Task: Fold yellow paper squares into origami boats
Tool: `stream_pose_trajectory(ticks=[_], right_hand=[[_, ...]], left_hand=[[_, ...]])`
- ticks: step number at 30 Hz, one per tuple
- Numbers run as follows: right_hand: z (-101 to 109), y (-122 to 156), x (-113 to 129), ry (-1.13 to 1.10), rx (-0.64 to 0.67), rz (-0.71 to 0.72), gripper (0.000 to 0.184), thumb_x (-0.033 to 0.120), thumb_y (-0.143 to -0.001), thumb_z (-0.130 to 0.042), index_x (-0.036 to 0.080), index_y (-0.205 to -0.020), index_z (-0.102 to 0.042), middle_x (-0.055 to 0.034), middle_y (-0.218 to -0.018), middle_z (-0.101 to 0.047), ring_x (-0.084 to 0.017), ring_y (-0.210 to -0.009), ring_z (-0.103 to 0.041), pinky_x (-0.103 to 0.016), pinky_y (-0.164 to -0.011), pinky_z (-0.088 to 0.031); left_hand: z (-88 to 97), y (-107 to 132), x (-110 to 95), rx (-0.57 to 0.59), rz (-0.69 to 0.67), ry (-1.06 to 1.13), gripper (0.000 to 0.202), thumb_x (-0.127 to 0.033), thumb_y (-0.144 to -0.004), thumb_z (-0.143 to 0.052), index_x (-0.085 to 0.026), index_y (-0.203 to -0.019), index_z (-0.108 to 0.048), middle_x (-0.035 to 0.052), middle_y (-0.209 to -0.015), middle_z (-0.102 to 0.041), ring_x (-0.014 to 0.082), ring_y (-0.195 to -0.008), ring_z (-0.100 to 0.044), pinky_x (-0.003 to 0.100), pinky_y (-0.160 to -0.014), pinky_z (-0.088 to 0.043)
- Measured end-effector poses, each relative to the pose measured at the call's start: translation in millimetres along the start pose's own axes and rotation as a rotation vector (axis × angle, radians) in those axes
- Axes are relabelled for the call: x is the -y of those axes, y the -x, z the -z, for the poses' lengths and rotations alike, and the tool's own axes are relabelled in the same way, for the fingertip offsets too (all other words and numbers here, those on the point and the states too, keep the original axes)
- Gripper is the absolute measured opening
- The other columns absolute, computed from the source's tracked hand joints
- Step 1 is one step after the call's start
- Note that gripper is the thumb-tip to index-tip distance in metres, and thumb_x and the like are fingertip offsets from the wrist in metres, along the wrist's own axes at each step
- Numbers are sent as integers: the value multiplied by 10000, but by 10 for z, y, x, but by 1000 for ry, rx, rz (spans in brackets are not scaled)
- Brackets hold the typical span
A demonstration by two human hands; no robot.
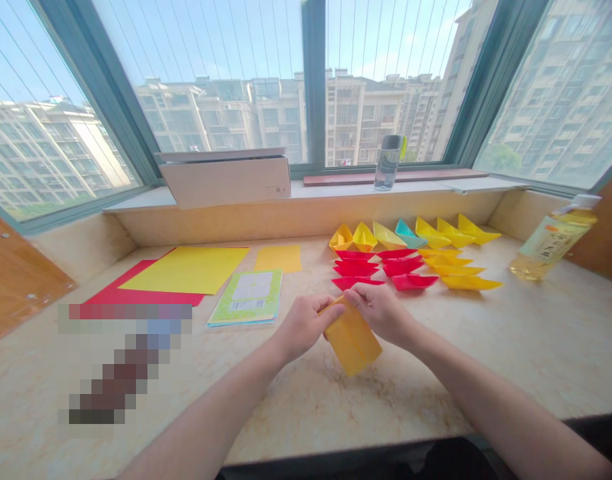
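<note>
"Two hands, both closed: from my remote seat I see the left hand (305,327) and right hand (386,313) pinching one folded orange paper (355,343), near the middle of the view."

"Which way does it lie from the grip?"

"Downward in view, back toward the camera I watch through. Its long axis runs from the fingertips at the far end to a free near end, slanting a little rightward. The left hand has the far left corner, thumb laid over the face; the right hand pinches the far right corner. Neither is clearly nearer. I cannot tell whether the near end touches the table (436,393)."

"And beyond the hands?"

"Folded boats in rows: red boats (413,282), yellow boats (471,283) and one teal boat (409,235)."

"Any writing?"

"Little I can read. Left of the left hand, a green packet (273,293) carries a barcode (247,304), its print too small for me. At far right, the tilted-looking bottle (556,233) has a pale label with dark characters; I cannot make out a brand. Behind, the white box (226,183) bears tiny marks, also unreadable. I see no writing on the paper."
</note>
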State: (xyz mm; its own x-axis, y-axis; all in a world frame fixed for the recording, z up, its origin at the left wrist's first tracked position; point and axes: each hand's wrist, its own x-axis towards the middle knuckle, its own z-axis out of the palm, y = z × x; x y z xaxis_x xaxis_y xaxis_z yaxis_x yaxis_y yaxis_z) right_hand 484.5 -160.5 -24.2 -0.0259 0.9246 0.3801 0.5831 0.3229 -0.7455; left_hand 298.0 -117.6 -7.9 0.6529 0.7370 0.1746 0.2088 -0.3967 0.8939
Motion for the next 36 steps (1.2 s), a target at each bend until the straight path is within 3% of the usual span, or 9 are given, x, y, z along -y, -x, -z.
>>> stream_pose_trajectory(ticks=[3,8,14,20,26,36], right_hand=[[10,-15,8,-45,14,-26,436,446,-942,-499,190,-591,-457,23,-554,-442,-117,-530,-372,-258,-478,-234],[56,-33,53,-223,110,-82,341,449,-911,-553,168,-746,-651,-22,-699,-623,-153,-637,-525,-257,-537,-362],[55,-40,69,-358,88,-124,235,390,-850,-645,161,-818,-691,-46,-782,-693,-177,-713,-605,-267,-607,-454],[25,-2,63,-336,108,-171,233,369,-896,-579,162,-824,-659,-26,-750,-654,-154,-671,-578,-244,-560,-434],[50,-6,106,-314,91,-156,286,398,-905,-559,147,-833,-678,-38,-754,-655,-156,-664,-567,-248,-554,-423],[31,35,125,-286,93,-114,351,431,-945,-493,158,-747,-591,-17,-674,-596,-142,-593,-548,-235,-500,-391]], left_hand=[[12,-21,8,-32,-33,-61,323,-405,-872,-583,-152,-691,-670,3,-633,-606,134,-614,-525,226,-550,-372],[14,-41,49,-39,-4,-35,305,-398,-902,-549,-150,-811,-702,29,-750,-666,165,-708,-572,248,-623,-402],[16,-41,41,8,16,25,310,-419,-889,-577,-135,-903,-701,62,-852,-695,194,-801,-623,265,-687,-464],[3,-26,39,102,138,155,293,-411,-842,-631,-119,-834,-642,23,-731,-635,159,-641,-622,242,-552,-486],[25,-21,32,72,108,106,278,-388,-850,-626,-130,-748,-606,-4,-666,-592,142,-611,-611,222,-528,-476],[34,-11,9,179,149,202,279,-395,-836,-649,-128,-761,-615,7,-634,-621,124,-516,-600,211,-463,-475]])
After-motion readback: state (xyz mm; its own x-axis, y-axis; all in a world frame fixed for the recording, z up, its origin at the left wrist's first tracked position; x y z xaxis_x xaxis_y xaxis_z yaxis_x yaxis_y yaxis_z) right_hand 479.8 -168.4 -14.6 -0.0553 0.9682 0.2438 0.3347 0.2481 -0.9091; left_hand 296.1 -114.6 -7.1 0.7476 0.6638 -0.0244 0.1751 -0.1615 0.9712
